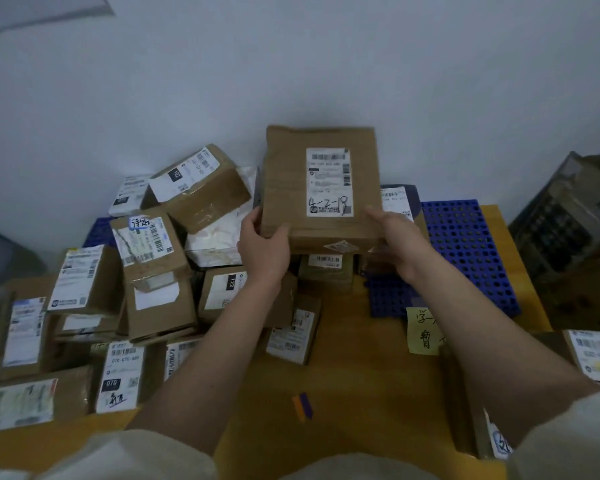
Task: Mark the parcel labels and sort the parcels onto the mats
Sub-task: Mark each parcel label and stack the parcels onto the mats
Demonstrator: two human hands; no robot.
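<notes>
— Holding it with both hands? What does the head view show at centre frame?

— Yes. A flat brown parcel is held up above the pile, its face toward the camera. The left hand grips its lower left corner, thumb curled over the front edge. The right hand grips the lower right corner, thumb lying on the front face and fingers underneath.

— Is the label marked?

— Its white label carries black handwriting along the bottom, under the barcode and print.

— And the mats?

— A blue perforated mat lies at right of centre on the yellow table, just behind and right of the right hand. A second patch of blue mat shows at left of centre, mostly buried under boxes.

— The rest of the parcels?

— A heap of brown boxes fills the left half, labels facing up. A yellow handwritten note sits at the near edge of the right mat. One more labelled parcel lies at the lower right edge.
</notes>
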